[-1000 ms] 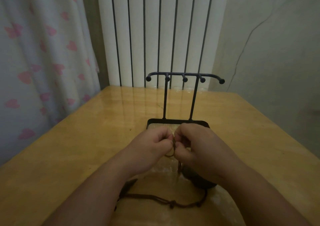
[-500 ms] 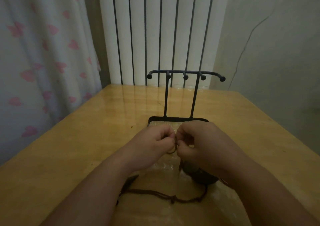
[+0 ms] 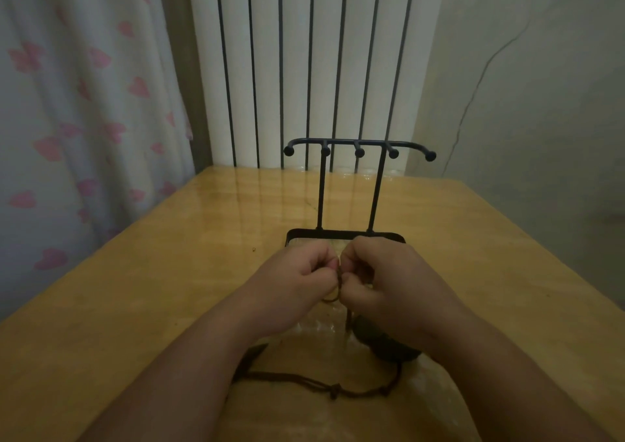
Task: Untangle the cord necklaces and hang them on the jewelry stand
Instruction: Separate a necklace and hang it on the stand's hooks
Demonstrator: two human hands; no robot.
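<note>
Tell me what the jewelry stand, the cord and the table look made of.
Jewelry stand: probably metal, matte black, going by its thin rods and ball tips. Cord: dark brown woven fibre, it seems, limp and knotted. Table: wood or wood-look, glossy, mirroring the radiator.

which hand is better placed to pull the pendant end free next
Right, probably: both pinch the cord, but the pendant lies just under the right hand, away from the left hand.

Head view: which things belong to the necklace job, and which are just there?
Job: cord necklaces, pinched by left hand and right hand; dark pendant; jewelry stand.
Not job: table, tiny speck, curtain, radiator.
</note>
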